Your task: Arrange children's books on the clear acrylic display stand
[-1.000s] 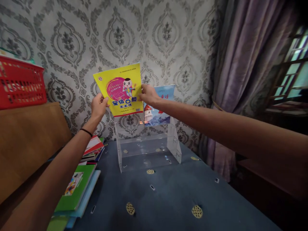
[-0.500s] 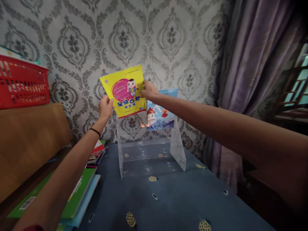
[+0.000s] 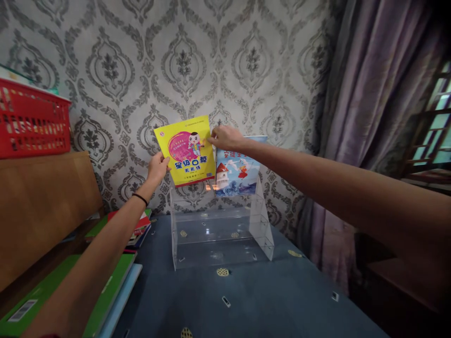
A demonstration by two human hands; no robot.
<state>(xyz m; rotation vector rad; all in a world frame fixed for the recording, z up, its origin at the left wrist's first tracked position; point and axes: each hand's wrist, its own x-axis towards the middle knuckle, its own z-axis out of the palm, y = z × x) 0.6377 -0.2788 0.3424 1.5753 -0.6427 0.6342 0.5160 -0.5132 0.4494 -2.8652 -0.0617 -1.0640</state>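
The top line point(image 3: 196, 123) on the yellow book point(image 3: 186, 151) is unreadably small.

Rack point(image 3: 262, 227) on table point(image 3: 197, 305), wall point(image 3: 218, 37) behind, workbook point(image 3: 186, 152) left of storybook point(image 3: 236, 176), stacked books point(image 3: 114, 286) further left, curtain point(image 3: 355, 122) right

The wall point(image 3: 218, 28) is covered in grey patterned paper. At right, a purple curtain point(image 3: 366, 84) is hung beside a barred window point(image 3: 440, 101), through which pale light is admitted. The table point(image 3: 268, 300) is covered in dark blue, yellow-printed cloth. A brown board point(image 3: 45, 202) is seen at left.
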